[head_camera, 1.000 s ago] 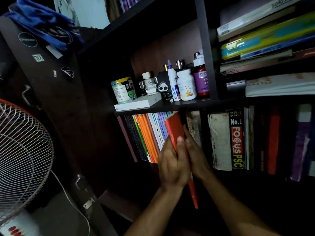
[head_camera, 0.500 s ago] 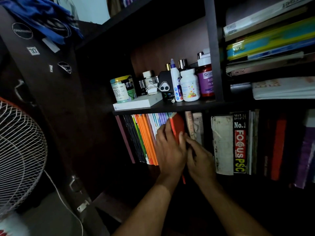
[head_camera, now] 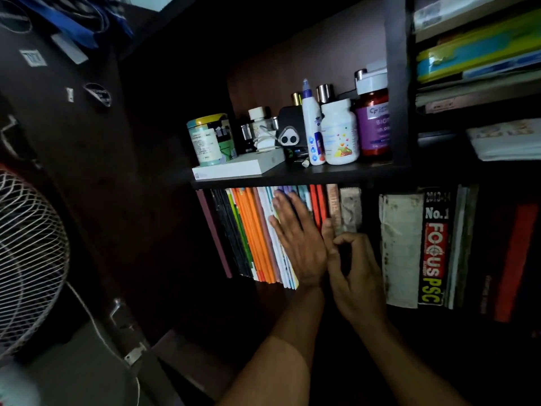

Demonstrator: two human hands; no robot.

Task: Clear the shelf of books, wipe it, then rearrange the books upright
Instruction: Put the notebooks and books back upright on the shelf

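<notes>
On the lower shelf a row of thin upright books [head_camera: 254,235] leans slightly, with orange, white and blue spines. A red book [head_camera: 317,203] stands in this row just right of them, beside a worn brown spine [head_camera: 333,206]. My left hand [head_camera: 298,244] presses flat, fingers straight, against the white and blue spines. My right hand [head_camera: 354,273] is beside it with fingers curled and the thumb up along the red book's spine; I see nothing held in it. Further right stand a worn white book [head_camera: 401,247] and a black "FOCUS PSC" book [head_camera: 434,250].
The shelf board [head_camera: 322,172] above carries a white box [head_camera: 240,168], a tin [head_camera: 209,139] and several bottles [head_camera: 339,133]. Flat-stacked books [head_camera: 474,54] fill the upper right compartment. A standing fan [head_camera: 29,259] is at the left, by a dark cabinet door [head_camera: 87,171].
The red book, held out of the row a second ago, has gone into the row. My left hand has flattened on the spines and my right hand has let go of it.
</notes>
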